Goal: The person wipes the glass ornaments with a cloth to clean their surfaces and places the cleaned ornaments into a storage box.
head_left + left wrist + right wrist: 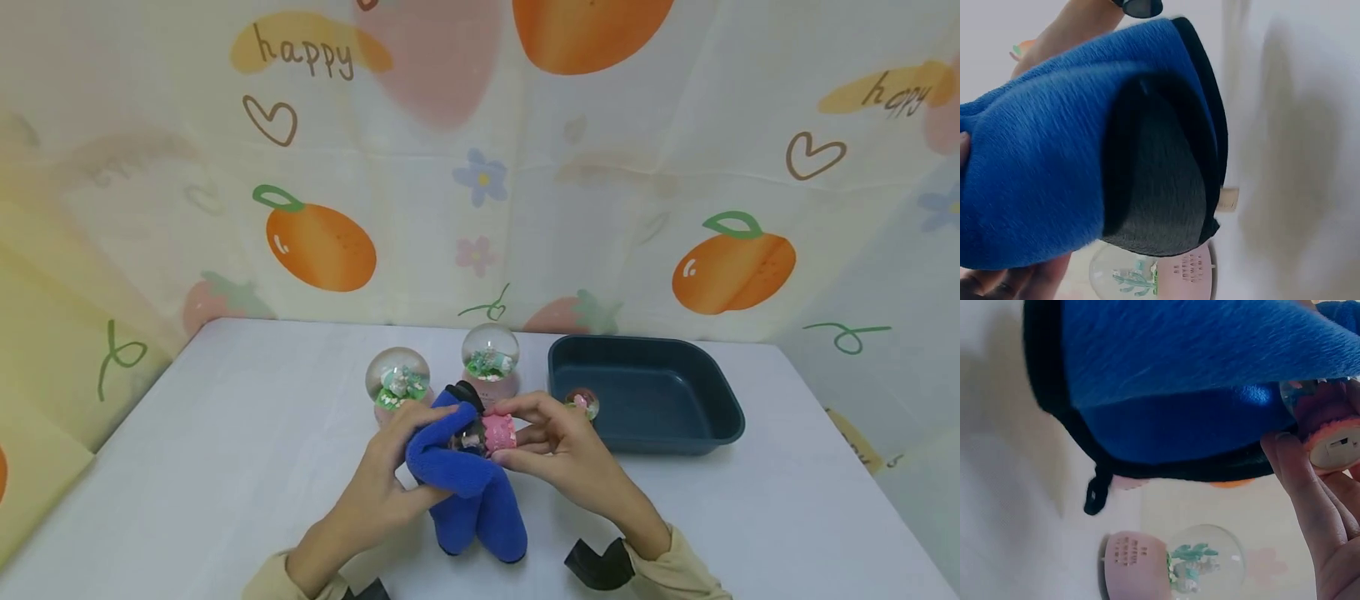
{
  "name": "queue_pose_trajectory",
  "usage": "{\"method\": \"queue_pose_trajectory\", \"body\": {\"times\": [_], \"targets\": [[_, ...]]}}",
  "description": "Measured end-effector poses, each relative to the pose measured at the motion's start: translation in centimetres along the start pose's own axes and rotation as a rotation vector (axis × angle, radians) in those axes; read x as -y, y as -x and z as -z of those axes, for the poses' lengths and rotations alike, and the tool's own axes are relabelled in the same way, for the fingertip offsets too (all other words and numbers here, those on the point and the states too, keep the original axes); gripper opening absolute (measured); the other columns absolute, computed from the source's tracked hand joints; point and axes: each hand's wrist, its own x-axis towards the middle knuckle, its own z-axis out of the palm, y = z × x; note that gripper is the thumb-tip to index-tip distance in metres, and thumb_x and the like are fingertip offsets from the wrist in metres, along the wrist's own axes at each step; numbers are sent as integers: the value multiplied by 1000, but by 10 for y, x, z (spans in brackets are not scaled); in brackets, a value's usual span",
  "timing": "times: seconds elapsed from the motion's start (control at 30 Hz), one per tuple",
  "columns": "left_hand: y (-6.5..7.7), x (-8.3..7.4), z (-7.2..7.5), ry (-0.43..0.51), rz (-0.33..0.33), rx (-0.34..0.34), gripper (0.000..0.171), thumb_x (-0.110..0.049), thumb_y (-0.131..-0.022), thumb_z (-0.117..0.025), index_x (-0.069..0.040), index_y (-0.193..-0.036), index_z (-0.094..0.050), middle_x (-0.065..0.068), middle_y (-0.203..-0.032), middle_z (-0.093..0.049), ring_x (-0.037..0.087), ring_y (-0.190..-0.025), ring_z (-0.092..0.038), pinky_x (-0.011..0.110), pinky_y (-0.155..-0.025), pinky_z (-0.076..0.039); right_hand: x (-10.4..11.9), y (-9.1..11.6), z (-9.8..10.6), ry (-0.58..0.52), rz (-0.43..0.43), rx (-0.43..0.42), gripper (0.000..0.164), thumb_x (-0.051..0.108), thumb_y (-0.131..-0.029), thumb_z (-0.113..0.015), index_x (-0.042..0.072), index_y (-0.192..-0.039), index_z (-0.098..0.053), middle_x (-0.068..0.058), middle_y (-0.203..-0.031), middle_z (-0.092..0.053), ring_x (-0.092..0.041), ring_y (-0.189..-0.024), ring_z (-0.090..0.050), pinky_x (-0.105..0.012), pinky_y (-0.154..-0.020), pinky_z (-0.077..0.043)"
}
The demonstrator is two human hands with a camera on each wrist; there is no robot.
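My left hand grips a fluffy blue cloth with black edging, folded around the clear ball of a small snow globe. The fingers of my right hand pinch the globe's pink base, which points to the right. In the right wrist view the pale underside of this snow globe shows, its ball partly covered by the cloth. The cloth fills much of the left wrist view, and two of its tails hang over the table.
Two larger snow globes with pink bases stand behind the hands, a left one and a middle one. At the right sits a dark blue-green basin with a small snow globe inside its left end. A white table lies beneath.
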Motion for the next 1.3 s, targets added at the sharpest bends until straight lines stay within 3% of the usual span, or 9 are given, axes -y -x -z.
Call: {"method": "queue_pose_trajectory", "body": {"times": [0.2, 0.37, 0.6, 0.8, 0.9, 1.03, 1.1, 1.17, 1.3], "targets": [[-2, 0, 2, -19, -96, -62, 55, 13, -72, -74, -6, -124, -64, 10, -109, -68, 10, -98, -59, 24, -85, -47, -1, 0, 3, -12, -4, 18, 41, 2, -88, -72, 0, -125, -56, -24, -123, -62, -13, -92, -73, -32, -78, -60], [-5, 0, 3, 31, -148, -107, 45, 21, -73, -67, -3, -111, -69, 12, -102, -71, 12, -98, -65, 24, -86, -50, -4, 1, 7, -42, 27, 27, 40, 1, -88, -71, -1, -125, -55, -25, -123, -62, -13, -92, -73, -33, -78, -60], [-3, 1, 6, 78, -84, -65, 57, 15, -72, -76, -8, -123, -64, 8, -112, -69, 10, -105, -59, 24, -91, -45, -3, 1, 8, -36, 37, 24, 40, 2, -88, -72, 1, -125, -56, -23, -124, -61, -13, -92, -72, -34, -79, -60], [-1, -2, 5, 134, -64, 20, 66, 10, -71, -79, -9, -131, -59, 7, -115, -63, 11, -106, -56, 26, -92, -48, -1, 2, 8, -50, 81, 103, 41, -2, -91, -66, 2, -128, -51, -25, -135, -56, -14, -104, -70, -35, -83, -60], [-2, -2, 5, 129, -118, 14, 63, 11, -71, -78, -10, -129, -62, 7, -109, -64, 11, -99, -56, 26, -86, -48, -1, 3, 9, -63, 115, 141, 40, -3, -92, -63, 0, -130, -49, -26, -139, -53, -13, -108, -69, -34, -84, -59], [-5, -1, 4, 123, -246, -48, 56, 17, -71, -73, -7, -121, -67, 9, -100, -67, 13, -88, -54, 26, -76, -46, -1, 4, 11, -88, 89, 155, 40, -3, -93, -63, 1, -130, -48, -26, -141, -52, -11, -109, -68, -32, -85, -59], [-5, -1, 4, 131, -280, -66, 54, 19, -71, -71, -6, -119, -68, 10, -97, -67, 13, -85, -54, 26, -75, -45, -1, 4, 11, -85, 99, 152, 40, -3, -93, -63, -1, -130, -48, -28, -140, -52, -11, -106, -69, -33, -83, -59], [-5, 0, 4, 129, -263, -77, 53, 19, -71, -70, -5, -119, -67, 10, -98, -68, 12, -87, -56, 25, -77, -46, -1, 4, 11, -72, 104, 134, 41, -3, -92, -64, 1, -130, -50, -27, -137, -54, -11, -103, -70, -33, -82, -60], [-1, -1, 6, 116, -116, -31, 56, 12, -73, -72, -8, -125, -63, 8, -114, -68, 11, -103, -60, 25, -90, -48, -2, 2, 8, -10, 179, 89, 43, -4, -89, -68, 0, -129, -53, -28, -130, -59, -14, -101, -71, -35, -81, -60]]}}
